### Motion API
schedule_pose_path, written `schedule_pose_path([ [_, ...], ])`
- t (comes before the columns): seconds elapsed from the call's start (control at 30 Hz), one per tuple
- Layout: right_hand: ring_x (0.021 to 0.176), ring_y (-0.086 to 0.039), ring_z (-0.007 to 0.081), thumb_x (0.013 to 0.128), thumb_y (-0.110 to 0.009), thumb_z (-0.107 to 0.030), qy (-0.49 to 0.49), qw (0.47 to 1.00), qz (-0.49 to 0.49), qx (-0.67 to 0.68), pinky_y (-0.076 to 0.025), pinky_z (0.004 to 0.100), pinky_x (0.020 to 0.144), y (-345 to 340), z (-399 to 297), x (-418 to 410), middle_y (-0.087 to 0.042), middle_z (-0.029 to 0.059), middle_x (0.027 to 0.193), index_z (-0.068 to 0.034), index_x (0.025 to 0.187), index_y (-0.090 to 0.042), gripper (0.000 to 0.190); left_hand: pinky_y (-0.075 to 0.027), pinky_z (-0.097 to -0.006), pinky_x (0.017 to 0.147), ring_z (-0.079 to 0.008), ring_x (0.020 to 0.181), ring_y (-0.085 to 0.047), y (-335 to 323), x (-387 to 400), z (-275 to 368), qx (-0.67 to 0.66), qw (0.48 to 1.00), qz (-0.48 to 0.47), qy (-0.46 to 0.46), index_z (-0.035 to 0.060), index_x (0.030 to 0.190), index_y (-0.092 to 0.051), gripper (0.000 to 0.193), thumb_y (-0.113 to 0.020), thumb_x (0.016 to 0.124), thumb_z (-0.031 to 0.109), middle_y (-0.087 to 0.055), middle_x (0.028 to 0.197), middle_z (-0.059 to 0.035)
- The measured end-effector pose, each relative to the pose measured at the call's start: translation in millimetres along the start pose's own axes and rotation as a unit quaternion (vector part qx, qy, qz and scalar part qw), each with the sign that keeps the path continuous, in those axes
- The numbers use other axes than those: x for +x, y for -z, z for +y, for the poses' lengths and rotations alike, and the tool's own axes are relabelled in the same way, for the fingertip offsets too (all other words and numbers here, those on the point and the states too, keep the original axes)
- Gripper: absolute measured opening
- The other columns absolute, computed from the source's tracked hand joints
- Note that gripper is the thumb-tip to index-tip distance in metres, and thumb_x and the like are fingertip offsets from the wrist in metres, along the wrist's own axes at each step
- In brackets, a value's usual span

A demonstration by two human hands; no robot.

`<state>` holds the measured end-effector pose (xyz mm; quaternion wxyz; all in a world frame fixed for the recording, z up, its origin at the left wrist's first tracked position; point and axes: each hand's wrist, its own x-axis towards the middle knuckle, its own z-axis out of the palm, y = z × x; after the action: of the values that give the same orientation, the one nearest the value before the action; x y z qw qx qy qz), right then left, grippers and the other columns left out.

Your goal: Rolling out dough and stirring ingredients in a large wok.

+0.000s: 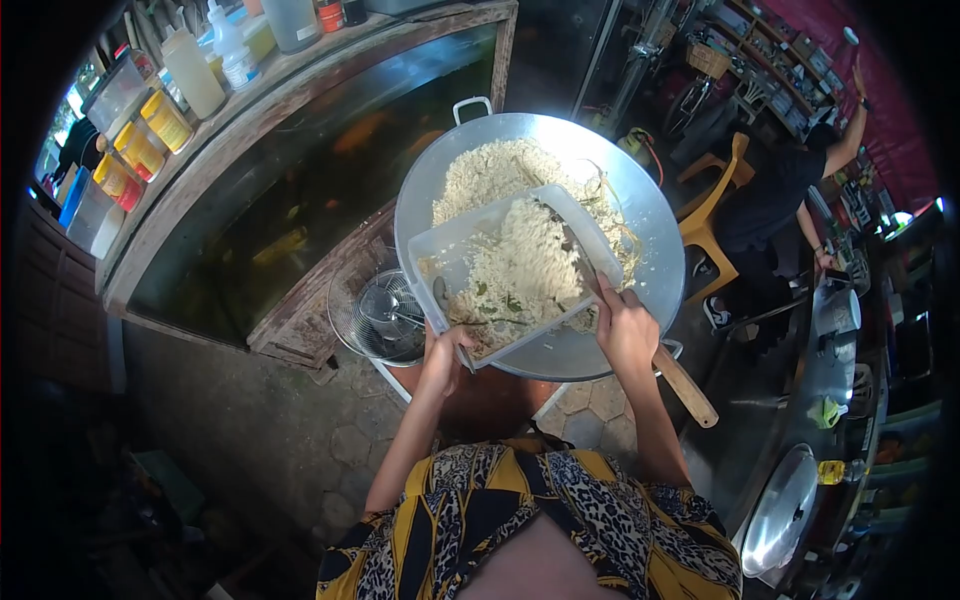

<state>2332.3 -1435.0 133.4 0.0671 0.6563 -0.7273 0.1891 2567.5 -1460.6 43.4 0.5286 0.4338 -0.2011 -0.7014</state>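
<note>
A translucent plastic container [427, 251] is tilted above a large aluminium wok [652, 202] on its near side. My left hand [444, 361] grips the container's near left corner. My right hand [628, 328] is closed round a spatula with a wooden handle [686, 388]. Its metal part reaches over the container's right side and is mostly hidden. A blurred heap of rice [541, 244] lies at the spatula's end, inside the container. More rice mixed with green leaves [491, 304] covers the container's floor. Behind it, a mound of rice [480, 172] and some stringy stalks [619, 232] lie in the wok.
Left of the wok stands a wire basket [349, 311] with a metal ladle. A wood-framed fish tank [300, 187] is beyond, bottles [193, 75] and yellow tins [139, 150] along its top. At right are a yellow plastic chair [709, 236], another person [772, 187] and a large metal lid [780, 517].
</note>
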Motion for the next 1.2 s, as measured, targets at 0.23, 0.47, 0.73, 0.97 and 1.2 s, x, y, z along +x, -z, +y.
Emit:
schedule_pose_path([
  [0.23,0.061,-0.057,0.0256,0.071,-0.054,0.0,0.027,0.994,0.1,-0.037,-0.047,0.0343,0.054,5,7,1,-0.056,0.008,0.076,-0.019,0.109,-0.058,0.043,-0.036,-0.026,0.061,-0.0128,0.064,-0.044,-1,-8,2,-0.039,0.998,0.021,0.047,0.0019,0.094,-0.043,0.035,-0.047,0.059,-0.002,-0.044,0.069,-0.0026],
  [0.47,0.064,-0.057,0.0213,0.066,-0.054,0.0,0.13,0.99,0.049,0.037,-0.048,0.0314,0.06,3,-14,-25,-0.055,0.0039,0.082,-0.023,0.113,-0.056,0.052,-0.037,-0.0261,0.066,-0.0148,0.077,-0.042,15,3,-11,-0.01,0.999,0.016,-0.035,0.0033,0.11,-0.035,0.051,-0.046,0.061,-0.001,-0.041,0.088,-0.0048],
  [0.73,0.062,-0.058,0.0258,0.072,-0.055,-0.004,-0.01,0.997,0.006,0.077,-0.048,0.0349,0.06,13,-12,-11,-0.057,0.007,0.081,-0.021,0.112,-0.056,0.043,-0.039,-0.0282,0.077,-0.019,0.092,-0.042,17,-12,-4,-0.003,0.999,0.013,-0.031,0.0054,0.126,-0.025,0.071,-0.046,0.059,-0.002,-0.04,0.108,-0.0094],
  [0.97,0.078,-0.059,0.0331,0.076,-0.054,-0.012,-0.151,0.988,-0.021,0.004,-0.047,0.0394,0.068,-2,44,47,-0.061,0.0138,0.087,-0.016,0.108,-0.058,0.033,-0.041,-0.0278,0.065,-0.0154,0.065,-0.048,53,-21,-6,-0.063,0.991,0.091,-0.069,0.0055,0.071,-0.047,0.013,-0.048,0.058,0.006,-0.047,0.069,-0.0034],
  [1.2,0.088,-0.058,0.0323,0.066,-0.055,-0.017,-0.213,0.938,-0.27,-0.031,-0.045,0.0374,0.078,-3,103,52,-0.061,0.0172,0.092,-0.01,0.098,-0.063,0.033,-0.042,-0.0273,0.066,-0.0177,0.07,-0.05,85,-92,8,-0.098,0.977,0.152,-0.109,0.0044,0.079,-0.048,0.021,-0.049,0.057,0.006,-0.047,0.074,-0.0041],
])
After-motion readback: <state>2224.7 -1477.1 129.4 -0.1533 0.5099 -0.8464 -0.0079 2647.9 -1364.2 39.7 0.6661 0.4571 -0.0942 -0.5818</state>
